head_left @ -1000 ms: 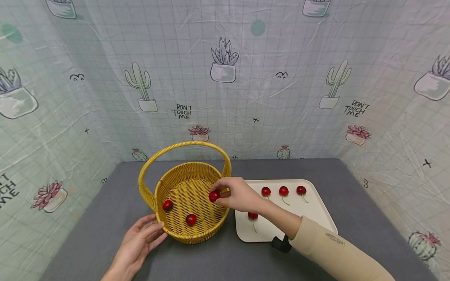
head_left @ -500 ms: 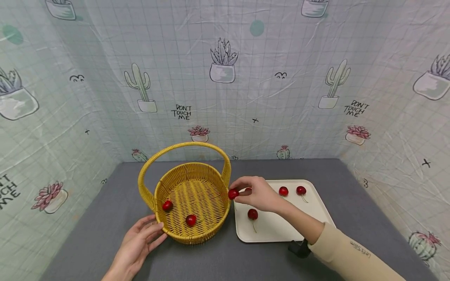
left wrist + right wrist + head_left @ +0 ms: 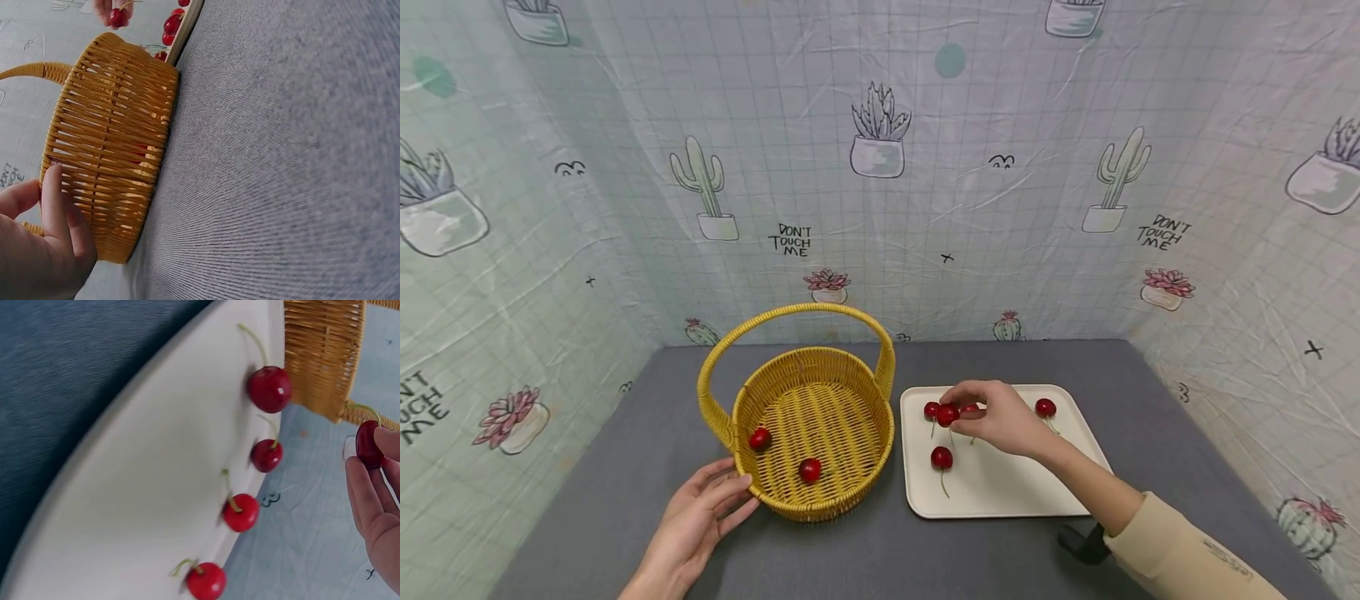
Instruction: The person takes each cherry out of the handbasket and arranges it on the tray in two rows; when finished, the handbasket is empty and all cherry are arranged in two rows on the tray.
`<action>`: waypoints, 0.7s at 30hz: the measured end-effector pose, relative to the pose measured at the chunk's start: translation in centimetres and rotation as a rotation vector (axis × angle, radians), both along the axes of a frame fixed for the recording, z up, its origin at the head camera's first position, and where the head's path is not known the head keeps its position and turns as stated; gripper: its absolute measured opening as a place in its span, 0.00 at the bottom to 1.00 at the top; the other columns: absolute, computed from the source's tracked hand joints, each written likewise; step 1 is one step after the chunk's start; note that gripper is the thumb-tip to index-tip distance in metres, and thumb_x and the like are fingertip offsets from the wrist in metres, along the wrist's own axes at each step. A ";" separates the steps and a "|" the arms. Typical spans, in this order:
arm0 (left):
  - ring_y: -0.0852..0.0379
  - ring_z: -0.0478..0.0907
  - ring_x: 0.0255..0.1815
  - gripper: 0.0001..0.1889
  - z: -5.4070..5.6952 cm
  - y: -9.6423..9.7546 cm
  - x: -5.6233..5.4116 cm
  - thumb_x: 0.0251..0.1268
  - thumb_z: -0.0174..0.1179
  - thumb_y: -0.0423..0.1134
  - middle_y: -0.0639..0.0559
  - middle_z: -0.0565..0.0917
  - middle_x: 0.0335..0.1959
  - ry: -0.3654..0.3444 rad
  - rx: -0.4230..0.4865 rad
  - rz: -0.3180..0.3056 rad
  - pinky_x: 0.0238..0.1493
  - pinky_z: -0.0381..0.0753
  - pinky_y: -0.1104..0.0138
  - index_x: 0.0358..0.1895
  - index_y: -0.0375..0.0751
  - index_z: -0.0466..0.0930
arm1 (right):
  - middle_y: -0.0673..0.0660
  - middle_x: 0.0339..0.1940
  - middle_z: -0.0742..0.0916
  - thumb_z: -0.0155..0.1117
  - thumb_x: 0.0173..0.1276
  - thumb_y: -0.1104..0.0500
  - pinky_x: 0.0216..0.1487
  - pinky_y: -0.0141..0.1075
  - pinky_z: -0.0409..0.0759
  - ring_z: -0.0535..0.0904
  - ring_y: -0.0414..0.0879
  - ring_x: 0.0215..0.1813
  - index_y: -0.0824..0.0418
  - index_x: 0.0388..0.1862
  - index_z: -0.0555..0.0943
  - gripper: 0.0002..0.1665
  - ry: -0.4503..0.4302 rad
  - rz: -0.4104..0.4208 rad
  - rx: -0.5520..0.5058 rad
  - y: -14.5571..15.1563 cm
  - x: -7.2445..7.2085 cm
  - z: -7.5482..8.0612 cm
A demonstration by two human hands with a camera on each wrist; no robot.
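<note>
Pinched between the thumb and fingers of my right hand (image 3: 1000,417) is a red cherry (image 3: 947,415), held over the left part of the cream tray (image 3: 1000,492). Its green stem shows in the right wrist view. Several other stemmed cherries lie on the tray, one (image 3: 942,457) nearer the front and one (image 3: 1046,407) at the back right; my hand partly covers others. My left hand (image 3: 692,512) touches the near left rim and outer wall of the yellow woven basket (image 3: 820,505), fingers loosely extended. Inside the basket sit two cherries, one left (image 3: 760,439) and one near the front (image 3: 809,470).
The basket's tall arched handle (image 3: 797,308) rises above its rim. Basket and tray stand side by side on a grey cloth-covered table (image 3: 842,567). A printed curtain (image 3: 947,167) closes off the back and both sides.
My right hand has moved right, from over the basket's right side to over the tray, with the cherry still pinched. The left hand and the basket have stayed in place.
</note>
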State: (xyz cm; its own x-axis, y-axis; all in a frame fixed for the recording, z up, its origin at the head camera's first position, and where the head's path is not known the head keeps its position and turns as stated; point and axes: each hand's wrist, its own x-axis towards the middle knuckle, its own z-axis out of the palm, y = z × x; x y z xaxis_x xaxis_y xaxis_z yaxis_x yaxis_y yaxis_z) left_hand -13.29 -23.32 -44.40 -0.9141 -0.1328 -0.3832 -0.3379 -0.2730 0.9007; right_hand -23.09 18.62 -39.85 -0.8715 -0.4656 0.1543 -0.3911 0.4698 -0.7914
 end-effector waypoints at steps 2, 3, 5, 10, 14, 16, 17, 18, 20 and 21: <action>0.54 0.84 0.49 0.32 0.0 0.0 0.0 0.72 0.66 0.33 0.47 0.80 0.55 0.000 -0.004 0.002 0.57 0.85 0.57 0.71 0.38 0.58 | 0.53 0.45 0.88 0.73 0.64 0.70 0.51 0.38 0.87 0.84 0.50 0.50 0.62 0.51 0.86 0.16 -0.003 -0.002 -0.004 0.5 0.0 -0.4; 0.54 0.84 0.49 0.32 0.0 0.1 0.0 0.72 0.66 0.33 0.47 0.80 0.55 0.000 -0.005 0.003 0.57 0.85 0.57 0.71 0.37 0.58 | 0.54 0.45 0.88 0.73 0.64 0.71 0.51 0.39 0.87 0.84 0.51 0.50 0.63 0.51 0.85 0.16 -0.007 -0.002 -0.009 0.7 0.1 -0.5; 0.54 0.84 0.49 0.32 0.0 0.1 0.0 0.72 0.66 0.33 0.47 0.80 0.54 0.001 -0.004 0.006 0.57 0.85 0.57 0.71 0.38 0.58 | 0.55 0.45 0.88 0.73 0.63 0.71 0.51 0.39 0.87 0.84 0.52 0.50 0.64 0.50 0.85 0.16 -0.011 0.000 -0.018 1.1 0.1 -0.9; 0.54 0.83 0.49 0.31 -0.1 0.2 0.0 0.71 0.66 0.33 0.48 0.80 0.53 0.001 0.010 0.009 0.57 0.85 0.57 0.71 0.38 0.59 | 0.56 0.48 0.88 0.74 0.63 0.70 0.49 0.35 0.87 0.84 0.56 0.53 0.65 0.50 0.85 0.16 -0.028 -0.009 -0.009 2.2 0.4 -1.6; 0.54 0.84 0.49 0.32 0.0 0.1 0.0 0.71 0.66 0.33 0.48 0.80 0.53 0.002 0.012 0.010 0.57 0.85 0.57 0.71 0.38 0.59 | 0.56 0.48 0.88 0.75 0.62 0.69 0.46 0.37 0.86 0.85 0.56 0.53 0.64 0.49 0.85 0.16 -0.012 -0.019 0.025 2.7 0.7 -2.3; 0.54 0.84 0.50 0.32 0.0 0.1 0.0 0.71 0.66 0.33 0.48 0.80 0.53 0.003 0.009 0.010 0.58 0.85 0.57 0.72 0.38 0.58 | 0.55 0.47 0.88 0.76 0.62 0.68 0.47 0.38 0.87 0.86 0.54 0.52 0.64 0.49 0.85 0.16 0.000 -0.024 0.042 3.0 0.7 -2.7; 0.54 0.84 0.50 0.33 -0.1 0.1 0.0 0.71 0.66 0.33 0.48 0.80 0.53 0.003 0.008 0.010 0.58 0.85 0.57 0.72 0.38 0.58 | 0.54 0.47 0.88 0.76 0.62 0.68 0.47 0.39 0.87 0.86 0.53 0.51 0.64 0.49 0.86 0.16 0.009 -0.029 0.056 3.1 0.7 -3.0; 0.53 0.84 0.50 0.33 -0.1 0.1 0.0 0.71 0.66 0.33 0.48 0.80 0.54 0.003 0.007 0.010 0.58 0.85 0.57 0.72 0.38 0.58 | 0.53 0.46 0.88 0.76 0.61 0.67 0.47 0.40 0.87 0.86 0.52 0.51 0.63 0.49 0.86 0.16 0.017 -0.032 0.069 3.2 0.8 -3.2; 0.53 0.83 0.50 0.33 -0.1 0.1 0.0 0.71 0.66 0.33 0.48 0.80 0.54 -0.002 0.007 0.013 0.57 0.85 0.57 0.72 0.38 0.58 | 0.51 0.44 0.88 0.77 0.61 0.67 0.49 0.41 0.86 0.85 0.50 0.50 0.62 0.48 0.86 0.16 0.027 -0.039 0.091 3.4 0.8 -3.7; 0.53 0.83 0.50 0.33 -0.1 0.1 0.0 0.71 0.66 0.33 0.48 0.80 0.54 -0.001 0.006 0.012 0.57 0.85 0.57 0.72 0.38 0.58 | 0.50 0.43 0.88 0.77 0.61 0.67 0.49 0.42 0.86 0.85 0.49 0.49 0.61 0.48 0.86 0.16 0.030 -0.038 0.099 3.5 0.8 -3.8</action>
State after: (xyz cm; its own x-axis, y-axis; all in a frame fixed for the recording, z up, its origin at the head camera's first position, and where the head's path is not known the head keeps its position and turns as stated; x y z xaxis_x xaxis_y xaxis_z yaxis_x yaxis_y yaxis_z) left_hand -13.26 -23.19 -44.55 -0.9120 -0.1410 -0.3853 -0.3358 -0.2828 0.8985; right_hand -22.27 22.12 -43.69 -0.8844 -0.4466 0.1355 -0.3944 0.5599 -0.7286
